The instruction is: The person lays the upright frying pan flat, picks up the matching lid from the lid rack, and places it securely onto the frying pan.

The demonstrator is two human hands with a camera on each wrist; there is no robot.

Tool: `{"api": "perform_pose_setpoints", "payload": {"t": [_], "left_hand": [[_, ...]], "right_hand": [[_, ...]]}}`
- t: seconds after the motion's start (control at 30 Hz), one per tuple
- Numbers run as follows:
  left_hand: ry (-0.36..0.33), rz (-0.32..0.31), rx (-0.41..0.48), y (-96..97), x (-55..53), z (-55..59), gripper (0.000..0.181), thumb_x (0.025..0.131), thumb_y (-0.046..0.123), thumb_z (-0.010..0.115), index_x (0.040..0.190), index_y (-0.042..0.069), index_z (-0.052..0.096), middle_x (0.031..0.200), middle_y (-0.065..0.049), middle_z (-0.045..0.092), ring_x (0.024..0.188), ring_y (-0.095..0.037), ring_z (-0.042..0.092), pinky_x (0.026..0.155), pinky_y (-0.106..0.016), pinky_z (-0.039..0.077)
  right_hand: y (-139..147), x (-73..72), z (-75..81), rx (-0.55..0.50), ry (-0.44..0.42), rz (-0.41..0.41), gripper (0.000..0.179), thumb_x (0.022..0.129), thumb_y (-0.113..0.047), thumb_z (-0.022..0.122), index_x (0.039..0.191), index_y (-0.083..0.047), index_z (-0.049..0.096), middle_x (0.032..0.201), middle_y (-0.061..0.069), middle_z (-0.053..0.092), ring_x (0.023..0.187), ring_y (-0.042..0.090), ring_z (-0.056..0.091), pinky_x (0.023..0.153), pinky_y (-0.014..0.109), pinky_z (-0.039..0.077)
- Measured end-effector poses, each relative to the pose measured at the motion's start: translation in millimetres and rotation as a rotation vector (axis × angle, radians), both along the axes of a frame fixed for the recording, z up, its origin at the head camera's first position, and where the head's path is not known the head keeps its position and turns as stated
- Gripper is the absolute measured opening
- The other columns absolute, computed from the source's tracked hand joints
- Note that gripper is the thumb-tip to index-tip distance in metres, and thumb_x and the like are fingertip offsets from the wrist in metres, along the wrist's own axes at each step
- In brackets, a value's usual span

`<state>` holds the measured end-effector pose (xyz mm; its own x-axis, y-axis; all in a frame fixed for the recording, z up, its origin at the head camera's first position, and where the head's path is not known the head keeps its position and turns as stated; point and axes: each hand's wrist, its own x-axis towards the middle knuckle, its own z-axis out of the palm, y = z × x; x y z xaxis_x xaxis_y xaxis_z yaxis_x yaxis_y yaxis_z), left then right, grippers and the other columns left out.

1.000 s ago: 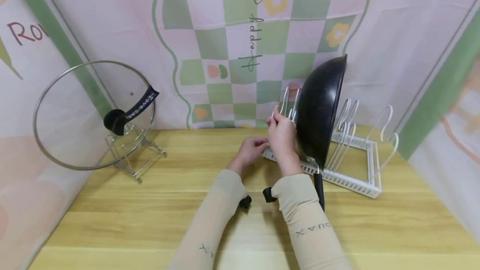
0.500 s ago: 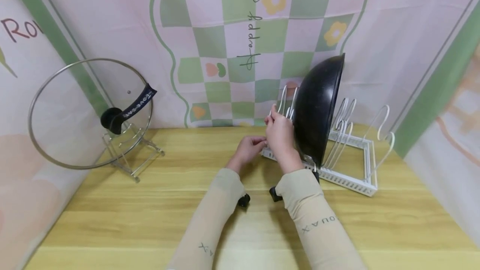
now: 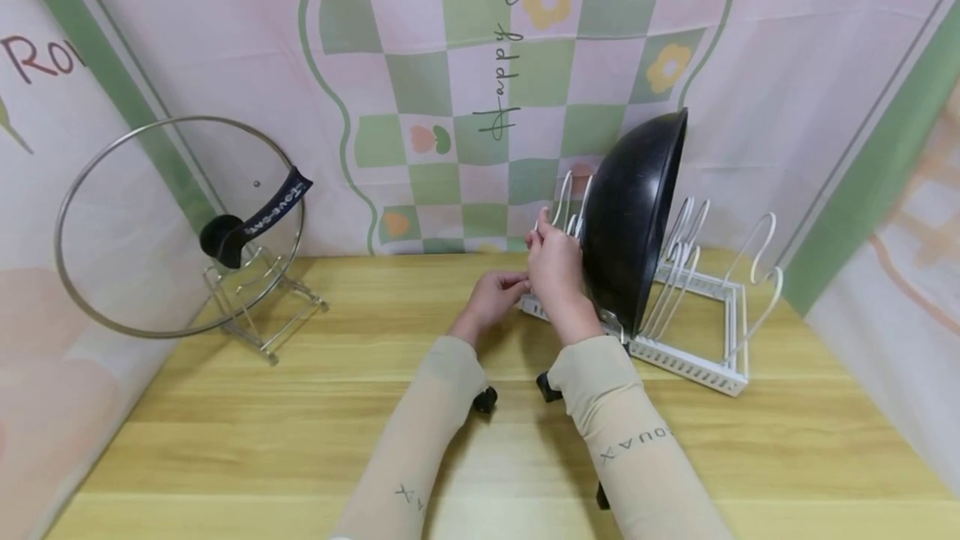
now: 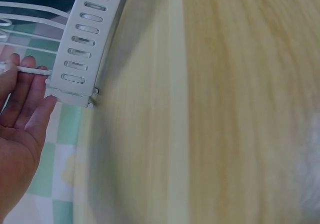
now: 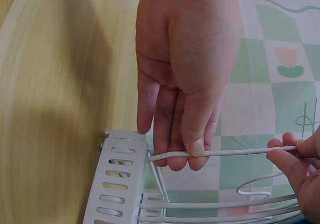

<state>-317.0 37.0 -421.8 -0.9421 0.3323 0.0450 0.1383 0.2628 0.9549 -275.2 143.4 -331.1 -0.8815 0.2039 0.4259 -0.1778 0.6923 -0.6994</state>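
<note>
In the head view, a black wok (image 3: 630, 207) stands on its side among the wire dividers of a white pan rack (image 3: 690, 363). My left hand (image 3: 487, 302) is at the rack's left end, low down. The right wrist view shows its thumb and fingers pinching a white wire divider (image 5: 235, 152) close to where it meets the slotted base. Further along that same wire, my right hand (image 5: 302, 166) pinches it between thumb and fingers; part of this hand lies outside that view. The wok's handle is mostly hidden behind my right forearm.
On the left, a glass lid (image 3: 222, 242) with a black knob and curved handle leans in a small metal wire stand (image 3: 296, 328). Both stand on a wooden table (image 3: 300, 457). A patterned cloth (image 3: 480, 165) hangs close behind the rack.
The head view has shifted slightly. My right forearm has moved a little to the right and now covers most of the wok's handle. Both hands keep their grip on the wire.
</note>
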Motion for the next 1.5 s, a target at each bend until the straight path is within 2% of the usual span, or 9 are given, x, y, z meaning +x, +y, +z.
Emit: {"api": "perform_pose_setpoints", "payload": {"t": [0.2,0.5,0.8,1.0,1.33,1.5], "left_hand": [[0.002,0.005,-0.001,-2.1,1.0,1.5,0.026,0.104,0.019,0.064,0.123,0.005,0.074,0.125,-0.009,0.071,0.119,-0.021,0.064,0.096,-0.034,0.054],[0.011,0.006,0.001,-4.9,1.0,4.0,0.025,0.104,0.018,0.064,0.122,0.005,0.074,0.122,-0.008,0.072,0.106,-0.014,0.063,0.087,-0.026,0.052],[0.030,0.010,-0.019,-6.7,-1.6,1.9,0.025,0.104,0.018,0.064,0.122,0.004,0.074,0.122,-0.008,0.072,0.118,-0.021,0.064,0.098,-0.033,0.052],[0.034,0.002,-0.018,-7.0,-2.2,1.3,0.025,0.104,0.017,0.064,0.121,0.004,0.075,0.122,-0.009,0.073,0.119,-0.022,0.064,0.099,-0.034,0.052],[0.034,-0.002,-0.021,-8.5,-3.4,0.4,0.024,0.103,0.018,0.064,0.121,0.004,0.075,0.122,-0.009,0.072,0.121,-0.023,0.063,0.101,-0.036,0.051],[0.043,-0.002,-0.021,-10.0,-4.1,1.4,0.024,0.103,0.016,0.064,0.121,0.003,0.074,0.122,-0.010,0.073,0.120,-0.023,0.063,0.100,-0.036,0.051]], "right_hand": [[-3.9,-1.5,0.3,0.016,-0.015,-0.006,0.044,0.108,-0.007,0.051,0.150,0.002,0.043,0.107,0.017,0.075,0.085,0.030,0.067,0.072,0.043,0.054],[-6.7,-3.4,0.4,0.054,0.006,-0.011,0.044,0.108,-0.006,0.051,0.149,0.006,0.044,0.105,0.018,0.074,0.089,0.034,0.069,0.084,0.048,0.056],[-9.1,-3.9,0.0,0.091,-0.002,-0.009,0.046,0.107,-0.004,0.050,0.151,0.007,0.041,0.102,0.018,0.072,0.094,0.038,0.067,0.093,0.050,0.053],[-9.5,-4.7,-0.8,0.108,0.010,-0.025,0.046,0.105,-0.002,0.051,0.149,0.008,0.043,0.101,0.018,0.073,0.098,0.042,0.067,0.097,0.052,0.051],[-10.1,-5.2,0.1,0.114,-0.001,-0.022,0.047,0.105,-0.001,0.051,0.150,0.008,0.043,0.101,0.016,0.073,0.097,0.043,0.067,0.095,0.053,0.051],[-10.9,-6.5,0.7,0.095,-0.013,0.000,0.047,0.106,-0.001,0.048,0.151,0.008,0.038,0.102,0.016,0.072,0.094,0.038,0.067,0.093,0.051,0.053]]}}
